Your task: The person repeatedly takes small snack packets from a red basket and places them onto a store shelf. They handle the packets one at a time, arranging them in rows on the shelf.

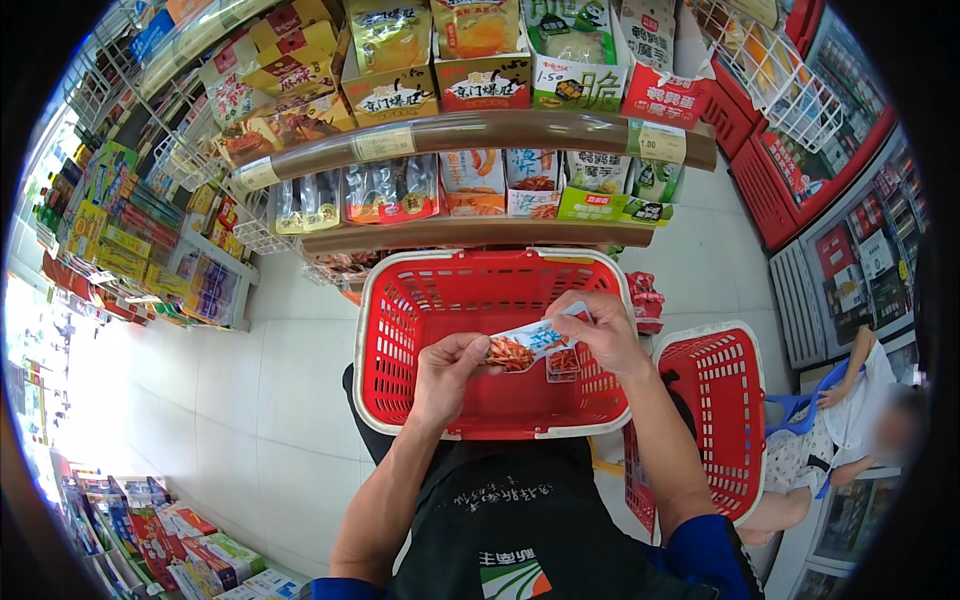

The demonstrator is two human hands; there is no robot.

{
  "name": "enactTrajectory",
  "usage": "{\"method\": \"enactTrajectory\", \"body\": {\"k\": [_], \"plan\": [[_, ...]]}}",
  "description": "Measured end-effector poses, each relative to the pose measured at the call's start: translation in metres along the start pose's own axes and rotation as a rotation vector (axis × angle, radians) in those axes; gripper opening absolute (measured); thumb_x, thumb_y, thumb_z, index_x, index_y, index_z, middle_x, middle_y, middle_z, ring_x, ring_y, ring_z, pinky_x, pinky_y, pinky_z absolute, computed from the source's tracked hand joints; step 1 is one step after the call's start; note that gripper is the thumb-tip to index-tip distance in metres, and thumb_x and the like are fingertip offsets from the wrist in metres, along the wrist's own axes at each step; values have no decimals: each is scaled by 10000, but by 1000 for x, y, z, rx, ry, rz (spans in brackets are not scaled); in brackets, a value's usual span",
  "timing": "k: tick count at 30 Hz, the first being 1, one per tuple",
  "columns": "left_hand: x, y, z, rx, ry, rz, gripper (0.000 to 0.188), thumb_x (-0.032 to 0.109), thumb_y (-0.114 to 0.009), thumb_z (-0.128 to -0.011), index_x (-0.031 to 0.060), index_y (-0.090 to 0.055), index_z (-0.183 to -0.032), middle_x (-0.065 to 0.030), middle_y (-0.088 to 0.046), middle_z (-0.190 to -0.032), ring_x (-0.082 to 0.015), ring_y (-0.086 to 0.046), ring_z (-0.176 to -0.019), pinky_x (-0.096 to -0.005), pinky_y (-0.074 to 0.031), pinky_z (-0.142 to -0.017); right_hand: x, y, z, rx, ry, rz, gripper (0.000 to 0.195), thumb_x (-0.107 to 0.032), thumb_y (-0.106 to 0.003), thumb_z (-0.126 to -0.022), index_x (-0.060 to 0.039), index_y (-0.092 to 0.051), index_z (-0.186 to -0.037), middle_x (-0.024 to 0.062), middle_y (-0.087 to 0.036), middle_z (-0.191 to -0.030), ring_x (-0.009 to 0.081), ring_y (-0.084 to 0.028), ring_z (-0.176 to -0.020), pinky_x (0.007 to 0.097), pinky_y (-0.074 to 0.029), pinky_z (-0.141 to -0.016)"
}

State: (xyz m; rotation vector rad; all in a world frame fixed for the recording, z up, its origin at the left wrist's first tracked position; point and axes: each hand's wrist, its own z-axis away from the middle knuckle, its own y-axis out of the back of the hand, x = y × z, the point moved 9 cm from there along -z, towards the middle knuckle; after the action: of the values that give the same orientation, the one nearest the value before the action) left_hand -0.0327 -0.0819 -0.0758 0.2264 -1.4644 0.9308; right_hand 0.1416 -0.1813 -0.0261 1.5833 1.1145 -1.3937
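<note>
Both of my hands hold one small snack packet [517, 349] over a red plastic shopping basket [480, 281]. My left hand [441, 379] pinches the end that pictures reddish food. At the opposite, white-and-blue end, my right hand [600, 334] grips with thumb and fingers, covering part of the print. Beneath the right hand, a second small packet [562, 365] with a similar food picture lies on the basket floor. The basket has a white rim and slotted sides, and it sits in front of my dark apron [517, 502].
Before me, shelves [480, 232] carry boxed snack packets [472, 180]. Another red basket [709, 390] stands at my right. Beyond it, a person [855, 420] sits on a blue chair [799, 409] near glass-fronted cases. Goods racks [217, 277] line the left; tiled floor [292, 382] lies between.
</note>
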Motion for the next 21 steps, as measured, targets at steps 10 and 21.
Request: {"method": "enactTrajectory", "body": {"k": [10,21], "plan": [[10,1,-11,45,-87,-31,184,131,-596,-985,-36,-655,-1033,-122,-707,-993,-162,-687,-893,-315,-615,-777,-18,0,-3,42,-106,15,165,-152,-707,-914,-1,-686,-977,7,-678,-856,58,-598,-763,237,-504,-726],[114,-100,-40,-128,-918,-1109,548,78,-709,-831,-12,-506,-1332,-219,-517,-1368,-411,-494,-1261,-451,-425,-1055,-157,38,-32,403,605,698,131,-19,-667,-896,19,-658,-1022,96,-677,-950,168,-647,-809,280,-527,-733]]}}
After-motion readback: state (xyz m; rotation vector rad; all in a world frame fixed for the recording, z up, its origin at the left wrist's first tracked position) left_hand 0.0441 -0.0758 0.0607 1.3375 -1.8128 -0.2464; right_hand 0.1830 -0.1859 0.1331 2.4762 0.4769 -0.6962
